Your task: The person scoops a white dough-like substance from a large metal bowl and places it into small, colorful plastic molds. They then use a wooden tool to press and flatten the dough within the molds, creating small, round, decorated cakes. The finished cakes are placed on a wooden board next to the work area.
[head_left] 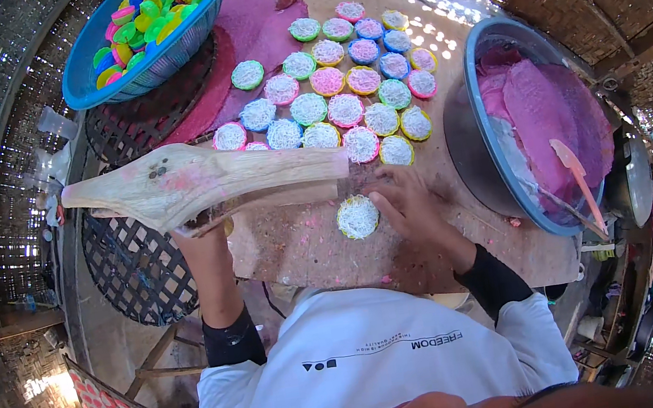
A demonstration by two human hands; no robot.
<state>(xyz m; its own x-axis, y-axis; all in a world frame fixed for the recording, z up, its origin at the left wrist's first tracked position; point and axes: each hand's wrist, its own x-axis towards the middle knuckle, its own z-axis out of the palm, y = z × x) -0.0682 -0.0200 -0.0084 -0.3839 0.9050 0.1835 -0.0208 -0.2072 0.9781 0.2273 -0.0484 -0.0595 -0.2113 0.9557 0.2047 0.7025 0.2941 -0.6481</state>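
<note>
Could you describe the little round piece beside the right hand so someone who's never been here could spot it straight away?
Find the wooden table in the middle, then the right hand near its front edge. Just left of that hand's thumb lies a small disc topped with white strands. Unlike the crowded group farther back, it lies alone, closest to the white shirt.

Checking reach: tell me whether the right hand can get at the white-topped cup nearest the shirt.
Probably yes: the right hand is right beside the cup, and the wooden piece leaves its top uncovered.
</note>
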